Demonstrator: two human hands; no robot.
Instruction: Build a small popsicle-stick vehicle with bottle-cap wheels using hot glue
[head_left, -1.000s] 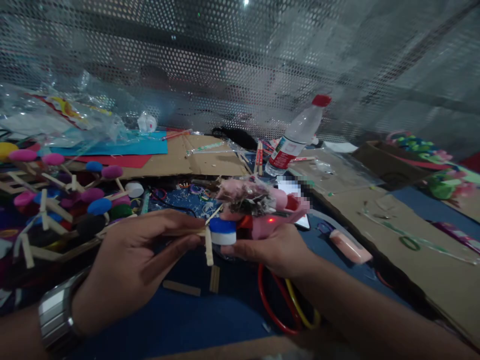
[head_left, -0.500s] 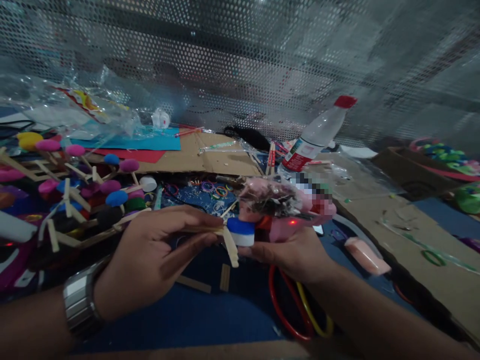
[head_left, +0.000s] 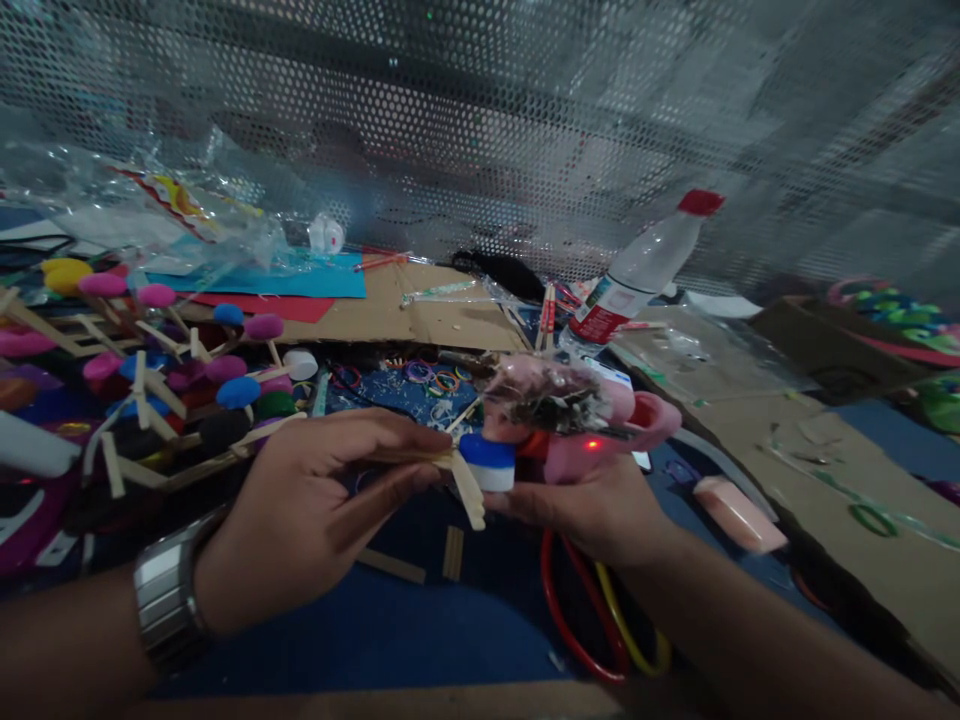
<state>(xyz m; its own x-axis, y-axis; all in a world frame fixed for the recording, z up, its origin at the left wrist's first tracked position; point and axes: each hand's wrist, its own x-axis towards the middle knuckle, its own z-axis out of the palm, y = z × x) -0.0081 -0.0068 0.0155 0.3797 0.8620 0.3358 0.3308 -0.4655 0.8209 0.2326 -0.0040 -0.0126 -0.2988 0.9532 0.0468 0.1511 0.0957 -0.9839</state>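
My left hand [head_left: 300, 520], with a metal watch [head_left: 166, 590] on its wrist, pinches joined flat wooden sticks [head_left: 468, 490] between thumb and fingers. My right hand [head_left: 600, 515] is wrapped round a pink glue gun [head_left: 577, 462] with a lit red light and a crust of dirty dried glue on top. Between the hands a blue and white round piece [head_left: 487, 462] touches the ends of the sticks; my right fingertips are beside it. The gun's nozzle tip is hidden. Below, two short wooden strips [head_left: 454, 553] lie on the blue surface [head_left: 360, 640].
At left is a pile of wooden sticks with coloured round pieces [head_left: 238, 392]. Behind stand a red-capped bottle [head_left: 637, 270] and a perforated metal sheet [head_left: 420, 110]. Red and yellow loops [head_left: 551, 620] lie under my right wrist. Cardboard [head_left: 825, 450] and a peach-coloured block [head_left: 739, 512] are at right.
The view has shifted slightly, so most things sit a little further right. Both hands keep their holds on the wooden sticks and the glue gun.
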